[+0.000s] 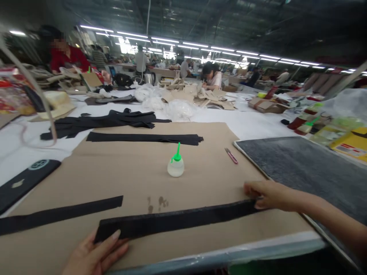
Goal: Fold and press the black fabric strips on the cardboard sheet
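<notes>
A long black strip of material [183, 217] lies across the front of the brown paper sheet [206, 172]. At its left end, my left hand [99, 250] grips it, thumb on top and fingers partly underneath. My right hand [265, 194] pinches the other end, its fingers bent round the edge. Beyond the strip stands a round squeeze bottle [176, 168] with a green nozzle, holding clear liquid. Another black strip [63, 214] rests to the left. Small dark wet spots [162, 201] mark the paper between bottle and strip.
Farther back lie a stack of black strips [143, 138] and a loose pile of them [106, 121]. Pink thread snips [231, 156] are near a dark flat board [309, 168] on the right. A dark phone-like object [27, 181] sits left. People work in the background.
</notes>
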The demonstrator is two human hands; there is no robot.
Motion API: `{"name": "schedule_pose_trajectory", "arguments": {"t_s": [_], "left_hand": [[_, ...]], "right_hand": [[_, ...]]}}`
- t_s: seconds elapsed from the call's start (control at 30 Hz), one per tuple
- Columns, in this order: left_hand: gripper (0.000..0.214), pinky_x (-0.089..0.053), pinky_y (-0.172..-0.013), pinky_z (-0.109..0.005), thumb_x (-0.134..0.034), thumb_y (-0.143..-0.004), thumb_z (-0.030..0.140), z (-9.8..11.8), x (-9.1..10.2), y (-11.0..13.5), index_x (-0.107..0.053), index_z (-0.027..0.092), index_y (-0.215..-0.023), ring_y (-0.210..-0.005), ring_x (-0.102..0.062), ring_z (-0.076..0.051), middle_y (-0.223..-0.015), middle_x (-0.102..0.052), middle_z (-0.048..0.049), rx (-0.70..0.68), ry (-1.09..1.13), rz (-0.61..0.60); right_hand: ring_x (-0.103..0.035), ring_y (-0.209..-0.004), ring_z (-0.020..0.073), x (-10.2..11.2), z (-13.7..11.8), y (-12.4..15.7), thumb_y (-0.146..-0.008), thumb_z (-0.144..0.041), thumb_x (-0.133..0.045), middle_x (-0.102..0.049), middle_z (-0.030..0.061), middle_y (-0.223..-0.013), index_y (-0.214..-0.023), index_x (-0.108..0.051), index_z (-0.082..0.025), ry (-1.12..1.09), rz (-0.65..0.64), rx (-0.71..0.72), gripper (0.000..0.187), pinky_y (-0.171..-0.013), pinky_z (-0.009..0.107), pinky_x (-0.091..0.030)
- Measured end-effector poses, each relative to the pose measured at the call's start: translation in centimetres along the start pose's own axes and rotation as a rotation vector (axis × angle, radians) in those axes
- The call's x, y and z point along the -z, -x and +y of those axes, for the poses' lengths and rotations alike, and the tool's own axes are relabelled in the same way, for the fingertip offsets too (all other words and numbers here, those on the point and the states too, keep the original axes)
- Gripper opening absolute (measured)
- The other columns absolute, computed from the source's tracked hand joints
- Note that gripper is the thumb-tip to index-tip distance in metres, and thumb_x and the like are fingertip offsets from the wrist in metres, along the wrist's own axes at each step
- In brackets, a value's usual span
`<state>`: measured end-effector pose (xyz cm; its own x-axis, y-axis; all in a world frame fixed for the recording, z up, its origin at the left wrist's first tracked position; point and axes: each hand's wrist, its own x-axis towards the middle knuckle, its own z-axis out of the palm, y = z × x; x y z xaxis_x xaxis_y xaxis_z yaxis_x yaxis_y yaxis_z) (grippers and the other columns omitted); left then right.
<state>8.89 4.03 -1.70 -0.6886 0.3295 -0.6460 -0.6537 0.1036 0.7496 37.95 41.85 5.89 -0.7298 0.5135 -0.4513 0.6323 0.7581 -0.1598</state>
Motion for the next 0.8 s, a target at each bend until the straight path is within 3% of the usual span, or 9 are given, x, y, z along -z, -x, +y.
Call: {"name": "schedule_pose_trajectory", "arguments": {"t_s": [0.1, 0.17, 0.3, 0.4, 0.47, 0.57, 0.67, 0.73, 0.8], "left_hand": [[0.056, -0.061, -0.066, -0.031, -0.082, -0.052, 0.017, 1.1, -0.1, 0.9, -0.056, 0.017, -0.101, -0.081, -0.069, -0.022, -0.093, -0.07, -0.005, -0.062, -0.045, 0.033], [0.054, -0.06, -0.061, -0.03, -0.084, -0.051, 0.023, 1.7, 0.1, 1.1, -0.056, 0.016, -0.097, -0.077, -0.068, -0.021, -0.092, -0.07, -0.0045, -0.103, -0.072, 0.045], [0.052, -0.057, -0.055, -0.028, -0.086, -0.048, 0.033, 2.3, 0.9, 0.9, -0.055, 0.017, -0.087, -0.07, -0.065, -0.018, -0.081, -0.067, -0.0022, -0.166, -0.104, 0.023], [0.052, -0.057, -0.055, -0.028, -0.086, -0.047, 0.035, 2.0, 1.4, 0.7, -0.055, 0.017, -0.084, -0.073, -0.066, -0.02, -0.082, -0.067, -0.0027, -0.189, -0.082, 0.013], [0.051, -0.056, -0.055, -0.029, -0.085, -0.048, 0.037, 1.5, 1.8, 0.5, -0.055, 0.018, -0.084, -0.072, -0.066, -0.021, -0.081, -0.067, -0.0031, -0.208, -0.084, 0.009], [0.049, -0.056, -0.053, -0.029, -0.08, -0.056, 0.045, 0.6, 3.0, -0.1, -0.054, 0.018, -0.089, -0.072, -0.066, -0.021, -0.081, -0.066, -0.0036, -0.3, -0.157, 0.045], [0.044, -0.056, -0.054, -0.029, -0.067, -0.071, 0.049, -0.2, 5.0, -0.7, -0.056, 0.021, -0.104, -0.074, -0.066, -0.02, -0.094, -0.065, -0.0054, -0.616, -0.485, 0.206], [0.036, -0.057, -0.064, -0.029, -0.059, -0.081, 0.043, -0.7, 6.5, -1.1, -0.057, 0.023, -0.111, -0.08, -0.066, -0.018, -0.103, -0.064, -0.0061, -0.996, -0.813, 0.275], [0.028, -0.055, -0.08, -0.027, -0.05, -0.089, 0.03, -1.4, 7.7, -1.5, -0.059, 0.022, -0.114, -0.093, -0.065, -0.017, -0.109, -0.064, -0.0069, -1.367, -1.094, 0.209]], "right_hand": [[-0.059, -0.095, 0.031, -0.9, -2.4, -1.8, -0.076, -0.024, -0.056, -0.063, 0.0118, -0.105, -0.099, -0.064, -0.02, 0.224, 0.318, 0.028, 0.025, -0.083, 0.046, -0.042], [-0.057, -0.101, 0.0303, -1.2, -6.6, -2.5, -0.084, -0.029, -0.051, -0.061, 0.0129, -0.111, -0.106, -0.062, -0.021, 0.13, 0.401, 0.152, 0.026, -0.089, 0.047, -0.041], [-0.053, -0.11, 0.0194, -2.8, -19.3, -2.9, -0.094, -0.031, -0.046, -0.059, 0.0068, -0.118, -0.117, -0.057, -0.024, -0.314, 0.237, 0.546, 0.027, -0.098, 0.034, -0.039], [-0.051, -0.112, 0.0187, -5.0, -27.7, -4.0, -0.091, -0.024, -0.052, -0.059, 0.0052, -0.119, -0.121, -0.056, -0.022, -0.426, 0.191, 0.662, 0.03, -0.102, 0.034, -0.034], [-0.051, -0.11, 0.0199, -6.5, -31.2, -5.1, -0.09, -0.024, -0.055, -0.06, 0.0055, -0.117, -0.12, -0.056, -0.022, -0.427, 0.182, 0.67, 0.03, -0.1, 0.037, -0.034], [-0.052, -0.104, 0.0213, -8.3, -33.8, -6.7, -0.088, -0.023, -0.057, -0.063, 0.0043, -0.107, -0.106, -0.061, -0.022, -0.379, 0.184, 0.653, 0.019, -0.093, 0.041, -0.034], [-0.052, -0.099, 0.0205, -9.3, -34.6, -7.5, -0.085, -0.02, -0.059, -0.065, 0.0013, -0.099, -0.094, -0.061, -0.023, -0.353, 0.196, 0.632, 0.01, -0.089, 0.041, -0.031], [-0.051, -0.098, 0.0198, -9.5, -34.8, -7.8, -0.084, -0.019, -0.06, -0.064, 0.0003, -0.098, -0.092, -0.06, -0.023, -0.349, 0.202, 0.627, 0.01, -0.087, 0.04, -0.03], [-0.051, -0.098, 0.0193, -9.7, -34.9, -7.9, -0.083, -0.018, -0.06, -0.063, 0.0001, -0.098, -0.093, -0.059, -0.023, -0.343, 0.207, 0.633, 0.01, -0.085, 0.038, -0.03]]}}
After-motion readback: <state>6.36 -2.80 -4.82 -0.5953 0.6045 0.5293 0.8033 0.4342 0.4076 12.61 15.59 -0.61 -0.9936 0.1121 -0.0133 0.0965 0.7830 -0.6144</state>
